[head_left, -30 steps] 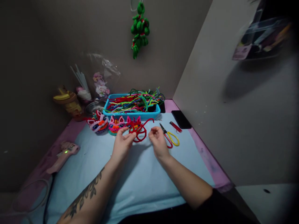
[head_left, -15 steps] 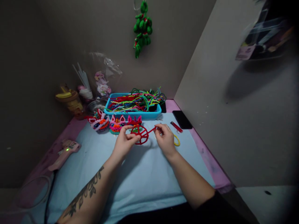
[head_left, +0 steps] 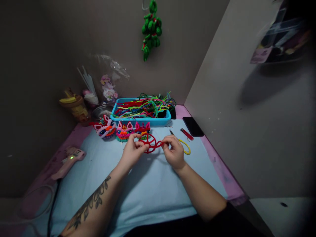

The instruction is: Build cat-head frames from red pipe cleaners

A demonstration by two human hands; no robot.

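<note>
A red pipe-cleaner wheel [head_left: 152, 142], a ring with spokes, is held upright above the blue cloth [head_left: 153, 194]. My left hand [head_left: 133, 148] pinches its left side between thumb and fingers. Closed on the loose red tail at the wheel's right is my right hand [head_left: 174, 151]; the tail now makes a small loop beside the rim. Just beyond the wheel sit colourful pipe-cleaner animal heads: a pink-and-white one [head_left: 106, 128], a pink one with a horn [head_left: 124, 131] and a red one [head_left: 142, 126], partly hidden by my left hand and the wheel.
A blue tray [head_left: 140, 121] full of pipe cleaners stands at the back. Yellow-handled scissors [head_left: 185, 147], a red cutter [head_left: 187, 134] and a black phone [head_left: 193, 126] lie at right. A pink glue gun [head_left: 69, 163] with a lit green light and cord lies at left.
My right hand has come slightly down and in toward the wheel, bending the straight red tail into a loop. More of the scissors shows. My left hand stays nearly still.
</note>
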